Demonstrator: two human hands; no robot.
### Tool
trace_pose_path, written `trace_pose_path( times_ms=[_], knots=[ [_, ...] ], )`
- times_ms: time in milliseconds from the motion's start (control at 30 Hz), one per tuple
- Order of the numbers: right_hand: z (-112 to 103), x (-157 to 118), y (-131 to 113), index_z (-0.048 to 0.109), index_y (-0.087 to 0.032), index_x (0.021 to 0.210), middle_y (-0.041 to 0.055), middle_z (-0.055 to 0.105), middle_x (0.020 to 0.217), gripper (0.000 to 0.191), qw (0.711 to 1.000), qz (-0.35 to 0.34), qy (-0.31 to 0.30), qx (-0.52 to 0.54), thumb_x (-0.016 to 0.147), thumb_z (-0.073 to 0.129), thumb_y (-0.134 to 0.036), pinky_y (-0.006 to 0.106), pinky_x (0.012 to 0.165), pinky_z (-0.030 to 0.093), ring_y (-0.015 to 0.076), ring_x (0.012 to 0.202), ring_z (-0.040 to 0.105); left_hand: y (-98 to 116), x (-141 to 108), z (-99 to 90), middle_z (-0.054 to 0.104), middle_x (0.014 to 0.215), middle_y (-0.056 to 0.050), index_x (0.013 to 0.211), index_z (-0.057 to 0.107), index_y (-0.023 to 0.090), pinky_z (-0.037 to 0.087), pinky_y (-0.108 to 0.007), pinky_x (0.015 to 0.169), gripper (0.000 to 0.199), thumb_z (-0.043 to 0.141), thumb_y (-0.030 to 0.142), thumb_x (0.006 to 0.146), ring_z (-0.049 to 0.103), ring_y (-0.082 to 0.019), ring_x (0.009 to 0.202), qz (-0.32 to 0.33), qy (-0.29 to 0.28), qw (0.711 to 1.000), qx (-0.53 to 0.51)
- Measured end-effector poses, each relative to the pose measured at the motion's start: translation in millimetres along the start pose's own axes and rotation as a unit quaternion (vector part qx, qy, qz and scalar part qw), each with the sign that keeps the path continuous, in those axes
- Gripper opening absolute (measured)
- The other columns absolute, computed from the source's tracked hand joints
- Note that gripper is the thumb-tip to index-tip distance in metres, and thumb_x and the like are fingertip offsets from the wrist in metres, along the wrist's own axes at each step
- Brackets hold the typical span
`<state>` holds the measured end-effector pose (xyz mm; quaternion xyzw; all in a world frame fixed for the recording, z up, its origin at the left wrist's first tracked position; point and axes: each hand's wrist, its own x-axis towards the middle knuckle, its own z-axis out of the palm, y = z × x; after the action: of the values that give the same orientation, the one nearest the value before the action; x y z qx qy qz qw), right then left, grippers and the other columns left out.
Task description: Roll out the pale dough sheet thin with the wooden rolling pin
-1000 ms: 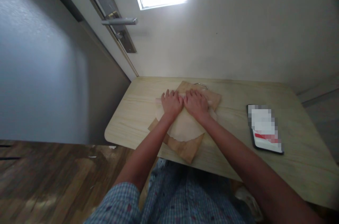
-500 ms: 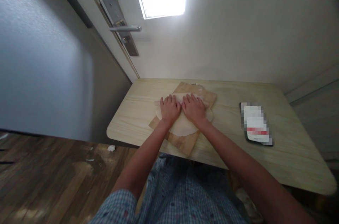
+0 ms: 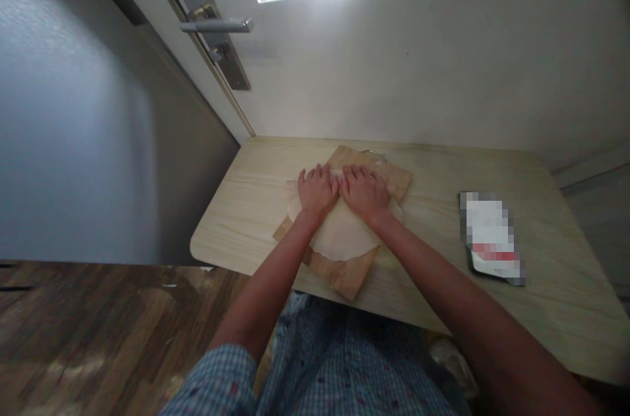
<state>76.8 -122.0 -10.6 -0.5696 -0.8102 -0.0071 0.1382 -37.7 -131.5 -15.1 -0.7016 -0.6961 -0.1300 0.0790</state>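
Observation:
A pale, thin sheet of dough (image 3: 344,235) is spread over a wooden cutting board (image 3: 344,278), overhanging its sides. My left hand (image 3: 317,189) lies palm down on the upper part of the dough, fingers spread and pointing away from me. Beside it, my right hand (image 3: 365,189) rests palm down in the same way, its fingers slightly bent. The two thumbs are close together, nearly touching. Whatever lies directly beneath the palms is hidden.
The board lies at an angle on a light wooden table (image 3: 236,206), with a metal ring at its far corner. A phone (image 3: 492,235) with a blurred screen lies to the right. Behind the table stands a door with a metal handle (image 3: 216,25).
My view has shifted and come slightly closer. Both hands remain palm down on the dough and sit a little farther toward the board's far end.

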Motion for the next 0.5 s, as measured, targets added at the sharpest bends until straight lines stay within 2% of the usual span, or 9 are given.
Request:
trace_pose_path(
  times_ms=[267, 500],
  knots=[
    [-1, 26, 5, 0.041, -0.013, 0.124, 0.0124, 0.051, 0.12, 0.044, 0.999, 0.029, -0.018, -0.003, 0.085, 0.027, -0.029, 0.039, 0.088, 0.03, 0.0251, 0.111, 0.041, 2, 22, 1.8, 0.065, 0.087, -0.005, 0.097, 0.055, 0.019, 0.026, -0.038, 0.093, 0.037, 0.021, 0.033, 0.087, 0.059, -0.018, 0.084, -0.02, -0.032, 0.999, -0.009],
    [3, 47, 11, 0.042, -0.012, 0.123, 0.0147, 0.05, 0.12, 0.045, 0.998, 0.052, -0.029, 0.02, 0.083, 0.029, -0.03, 0.041, 0.084, 0.033, 0.0278, 0.107, 0.044, 2, 41, 6.8, 0.064, 0.087, -0.008, 0.091, 0.056, 0.017, 0.035, -0.035, 0.077, 0.039, 0.021, 0.036, 0.086, 0.058, -0.022, 0.082, -0.037, -0.038, 0.999, 0.001]
  ],
)
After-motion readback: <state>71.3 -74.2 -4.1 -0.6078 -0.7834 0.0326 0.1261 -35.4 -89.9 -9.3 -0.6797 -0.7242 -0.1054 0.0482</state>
